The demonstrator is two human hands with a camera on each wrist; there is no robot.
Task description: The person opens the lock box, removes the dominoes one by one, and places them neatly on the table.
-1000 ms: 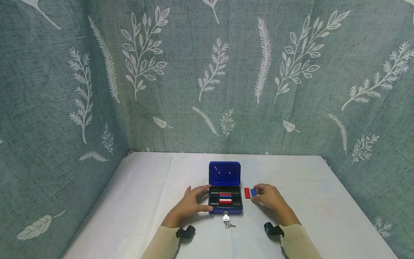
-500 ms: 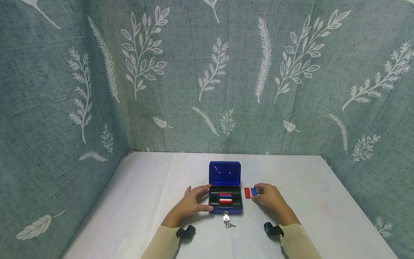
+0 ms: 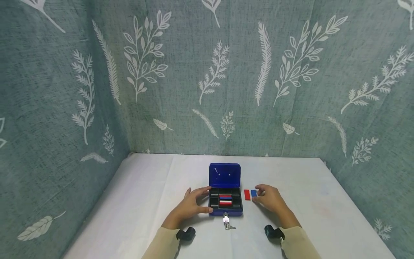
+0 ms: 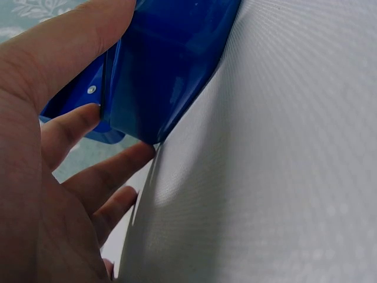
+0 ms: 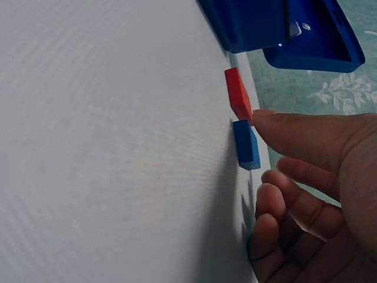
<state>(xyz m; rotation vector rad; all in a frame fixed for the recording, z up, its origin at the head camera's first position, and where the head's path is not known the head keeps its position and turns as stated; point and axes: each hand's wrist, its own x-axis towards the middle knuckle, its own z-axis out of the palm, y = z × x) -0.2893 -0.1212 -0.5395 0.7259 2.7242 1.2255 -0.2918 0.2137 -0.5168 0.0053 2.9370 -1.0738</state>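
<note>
Teal leaf-print walls (image 3: 181, 90), apparently fabric, white tabletop (image 3: 247, 235)

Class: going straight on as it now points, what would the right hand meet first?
The right hand would probably meet the blue block first; whether its fingers touch it is unclear.

On remote inspection I find the blue rectangular cash box (image 3: 225, 213) standing on the white cloth-covered table (image 3: 291, 176), its blue raised lid (image 3: 224, 175) behind it, its silver metal keys (image 3: 226, 222) directly before its front wall, and a row of red, blue and white bars (image 3: 225, 202) in the middle of its black compartmented tray (image 3: 214, 198). I place the left hand (image 3: 191, 205) at the box's left side; right of the box follow, in order, the red flat block (image 3: 247, 194), the blue flat block (image 3: 253, 193) just beside it, and the right hand (image 3: 271, 198). I note the green leaf-patterned cloth wall (image 3: 181, 108) behind the table.
</note>
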